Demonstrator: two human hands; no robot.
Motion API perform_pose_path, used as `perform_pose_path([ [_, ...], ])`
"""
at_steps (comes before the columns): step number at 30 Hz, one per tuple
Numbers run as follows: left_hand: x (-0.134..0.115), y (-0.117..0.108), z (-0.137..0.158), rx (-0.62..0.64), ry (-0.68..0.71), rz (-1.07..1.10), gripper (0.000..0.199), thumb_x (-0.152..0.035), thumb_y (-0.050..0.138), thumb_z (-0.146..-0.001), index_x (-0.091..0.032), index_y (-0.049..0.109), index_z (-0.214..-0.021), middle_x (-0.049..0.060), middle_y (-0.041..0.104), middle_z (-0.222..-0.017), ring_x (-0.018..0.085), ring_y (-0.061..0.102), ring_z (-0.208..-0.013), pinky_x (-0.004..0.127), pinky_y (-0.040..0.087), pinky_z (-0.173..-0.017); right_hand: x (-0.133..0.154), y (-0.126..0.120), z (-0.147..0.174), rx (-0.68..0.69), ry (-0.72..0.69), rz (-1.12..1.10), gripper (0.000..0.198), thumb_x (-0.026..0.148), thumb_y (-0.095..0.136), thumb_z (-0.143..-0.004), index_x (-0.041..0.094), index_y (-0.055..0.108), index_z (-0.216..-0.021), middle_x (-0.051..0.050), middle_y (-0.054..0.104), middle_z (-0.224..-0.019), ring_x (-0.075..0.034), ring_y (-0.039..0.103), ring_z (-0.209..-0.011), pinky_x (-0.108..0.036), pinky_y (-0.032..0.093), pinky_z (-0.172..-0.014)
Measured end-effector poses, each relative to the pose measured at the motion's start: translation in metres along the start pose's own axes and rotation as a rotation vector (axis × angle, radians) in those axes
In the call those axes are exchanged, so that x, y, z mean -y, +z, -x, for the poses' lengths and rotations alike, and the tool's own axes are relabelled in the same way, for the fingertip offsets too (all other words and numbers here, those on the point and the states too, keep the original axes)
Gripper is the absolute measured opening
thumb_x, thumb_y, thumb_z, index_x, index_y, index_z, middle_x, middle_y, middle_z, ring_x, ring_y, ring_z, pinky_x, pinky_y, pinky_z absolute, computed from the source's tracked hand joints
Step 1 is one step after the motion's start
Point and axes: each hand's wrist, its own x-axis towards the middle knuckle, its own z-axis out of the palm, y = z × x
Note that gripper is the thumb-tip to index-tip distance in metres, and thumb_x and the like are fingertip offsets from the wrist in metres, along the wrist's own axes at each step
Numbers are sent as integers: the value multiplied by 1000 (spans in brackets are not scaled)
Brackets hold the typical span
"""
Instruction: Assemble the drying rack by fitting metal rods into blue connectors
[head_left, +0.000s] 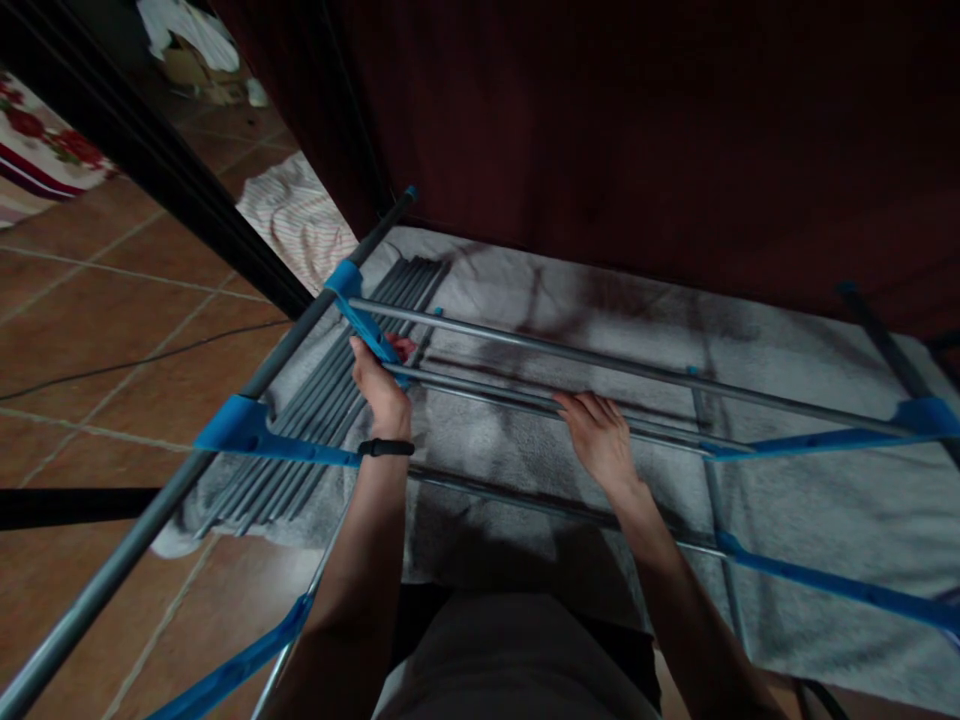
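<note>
A partly assembled rack of grey metal tubes and blue plastic brackets stands before me. At its left side, my left hand point(381, 390) is closed around the lower end of a blue bracket point(366, 325), where a thin tube point(487, 397) meets it. My right hand point(598, 435) lies over the middle of that thin tube, its fingers curled down on it; the fingertips are partly hidden. Two thin tubes run close together there. A longer crossbar point(637, 368) spans the frame just beyond both hands. The thick side tube point(289, 345) carries the left brackets.
Several loose grey tubes point(262, 490) lie side by side on a grey blanket point(787, 350) at the left. Another blue bracket point(832, 585) reaches in from the right. A dark red curtain point(637, 130) hangs behind. Tiled floor point(97, 330) with a cable point(150, 355) lies left.
</note>
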Motion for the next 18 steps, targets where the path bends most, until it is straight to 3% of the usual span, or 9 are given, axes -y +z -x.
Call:
perform_pose_path([
  [4,2,0,-10,53,-56,-4,64,-76,37,-90,-20,53,-64,0,55,-55,11,54,-48,23,46,-47,-1,0,0,11,-3,11,32,27,45,-104,23,67,-127,-7,70,-104,-23,59,-95,-35,41,-88],
  [11,11,-4,-20,127,-70,22,52,-58,38,-94,-23,47,-57,-1,44,-48,10,44,-43,21,37,-40,0,-5,-2,43,3,-33,32,29,43,-105,22,65,-126,-8,70,-110,-24,61,-98,-37,44,-90],
  [14,12,-3,-18,115,-21,-27,58,-64,35,-94,-23,45,-54,-1,42,-47,10,41,-42,23,34,-39,20,-5,-16,99,-5,-79,35,31,41,-105,22,62,-131,-9,69,-117,-24,62,-104,-39,46,-97],
  [18,13,-2,-17,91,4,-75,67,-77,32,-91,-24,46,-53,-1,43,-47,10,41,-42,25,35,-41,71,4,-56,243,-62,-114,41,28,37,-105,23,53,-142,-11,62,-135,-23,61,-114,-38,47,-103],
])
